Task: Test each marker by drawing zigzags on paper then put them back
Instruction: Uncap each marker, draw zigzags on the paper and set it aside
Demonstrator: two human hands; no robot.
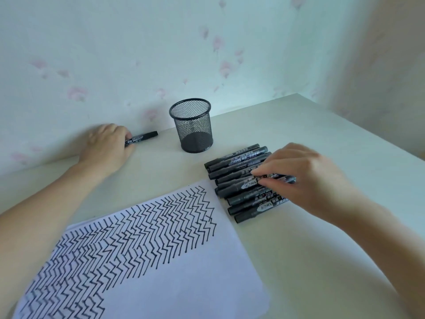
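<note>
light: soft, even, cool blue-green cast, fairly bright | shadows: faint, a soft one right of the mesh cup (191, 125) and under the right hand (305, 178) | glare: none strong | blur: slight on the right hand's fingers (266, 173); wallpaper (115, 54) soft | distortion: wide-angle bending of the table edge (368, 125)

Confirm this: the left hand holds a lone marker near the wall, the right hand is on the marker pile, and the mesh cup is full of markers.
Not quite. The head view shows the mesh cup empty; the rest stands.
</note>
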